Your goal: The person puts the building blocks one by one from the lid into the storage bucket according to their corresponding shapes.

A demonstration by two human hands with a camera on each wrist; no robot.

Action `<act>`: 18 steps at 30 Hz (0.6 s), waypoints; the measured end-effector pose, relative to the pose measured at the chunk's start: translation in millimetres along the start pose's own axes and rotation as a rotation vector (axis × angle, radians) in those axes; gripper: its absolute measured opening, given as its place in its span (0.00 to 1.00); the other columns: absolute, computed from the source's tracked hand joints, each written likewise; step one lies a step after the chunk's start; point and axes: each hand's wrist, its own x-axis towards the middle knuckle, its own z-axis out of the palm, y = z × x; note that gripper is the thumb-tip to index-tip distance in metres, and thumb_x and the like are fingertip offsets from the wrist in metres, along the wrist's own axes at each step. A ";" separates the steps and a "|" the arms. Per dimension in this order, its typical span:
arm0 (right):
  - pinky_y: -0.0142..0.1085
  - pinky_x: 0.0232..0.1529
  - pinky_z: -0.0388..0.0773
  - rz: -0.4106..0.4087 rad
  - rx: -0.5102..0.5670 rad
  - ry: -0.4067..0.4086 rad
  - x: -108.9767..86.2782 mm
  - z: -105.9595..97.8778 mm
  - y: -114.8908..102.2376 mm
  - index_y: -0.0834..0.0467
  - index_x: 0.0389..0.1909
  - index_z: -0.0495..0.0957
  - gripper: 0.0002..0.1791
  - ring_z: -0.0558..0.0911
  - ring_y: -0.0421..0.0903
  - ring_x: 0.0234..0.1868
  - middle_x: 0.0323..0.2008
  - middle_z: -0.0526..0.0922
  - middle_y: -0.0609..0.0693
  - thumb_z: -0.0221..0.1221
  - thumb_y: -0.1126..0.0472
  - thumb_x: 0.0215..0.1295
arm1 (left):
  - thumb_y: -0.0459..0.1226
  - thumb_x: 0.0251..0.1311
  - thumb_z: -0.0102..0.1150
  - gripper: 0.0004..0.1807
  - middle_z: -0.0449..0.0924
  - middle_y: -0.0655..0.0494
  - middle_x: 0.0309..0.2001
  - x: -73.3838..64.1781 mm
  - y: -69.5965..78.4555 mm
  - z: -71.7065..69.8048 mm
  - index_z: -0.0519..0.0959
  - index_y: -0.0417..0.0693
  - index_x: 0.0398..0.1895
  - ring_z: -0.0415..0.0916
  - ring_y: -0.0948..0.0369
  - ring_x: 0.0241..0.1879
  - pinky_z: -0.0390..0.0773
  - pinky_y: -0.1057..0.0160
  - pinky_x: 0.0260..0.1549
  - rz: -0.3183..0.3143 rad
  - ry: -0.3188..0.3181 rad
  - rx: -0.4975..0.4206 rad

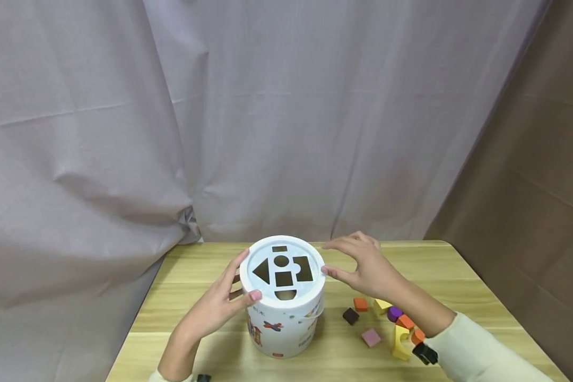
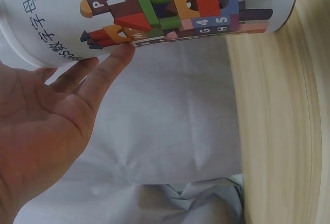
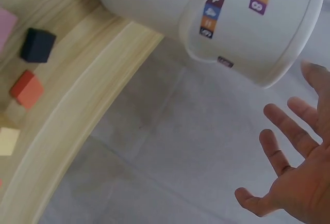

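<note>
A white toy-block bucket [image 1: 286, 329] stands upright on the wooden table, printed with colourful block pictures and fitted with a pale lid [image 1: 262, 286] cut with shaped holes. My left hand [image 1: 215, 305] grips its left side, thumb over the front of the rim and index finger farther back along it. In the left wrist view, the other fingertips [image 2: 125, 51] touch the printed wall. My right hand [image 1: 365, 265] is spread beside the right of the rim, its thumb tip right at the edge and nothing between the fingers. A thin white handle [image 3: 188, 48] hangs on the bucket's side.
Right of the bucket lie several loose blocks: a black block [image 1: 350, 316], a pink block [image 1: 371, 337], an orange block [image 1: 360, 304], a purple block [image 1: 394, 313] and a yellow arch-like block [image 1: 400, 344]. Grey curtains [image 1: 277, 132] hang behind the table [image 1: 196, 281].
</note>
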 end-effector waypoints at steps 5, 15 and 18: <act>0.73 0.67 0.67 0.026 -0.035 0.022 -13.4 -0.3 8.5 0.48 0.63 0.88 0.24 0.83 0.52 0.59 0.60 0.92 0.49 0.78 0.50 0.67 | 0.48 0.75 0.72 0.53 0.52 0.45 0.90 -3.8 -1.4 -0.9 0.46 0.74 0.91 0.74 0.37 0.76 0.82 0.42 0.71 -0.006 -0.008 0.002; 0.71 0.65 0.69 0.085 -0.053 0.023 -33.6 -11.3 25.0 0.49 0.62 0.87 0.22 0.82 0.54 0.60 0.61 0.91 0.50 0.76 0.50 0.70 | 0.47 0.75 0.71 0.53 0.51 0.45 0.90 -6.3 -1.9 -2.6 0.46 0.74 0.91 0.74 0.36 0.75 0.83 0.41 0.70 -0.002 -0.008 0.009; 0.77 0.70 0.64 0.105 -0.056 0.009 -39.3 -12.6 30.1 0.49 0.62 0.87 0.21 0.83 0.60 0.64 0.61 0.91 0.52 0.75 0.50 0.71 | 0.47 0.75 0.71 0.53 0.52 0.46 0.90 -6.5 -1.8 -4.0 0.46 0.76 0.91 0.75 0.37 0.75 0.83 0.41 0.70 -0.003 -0.007 0.012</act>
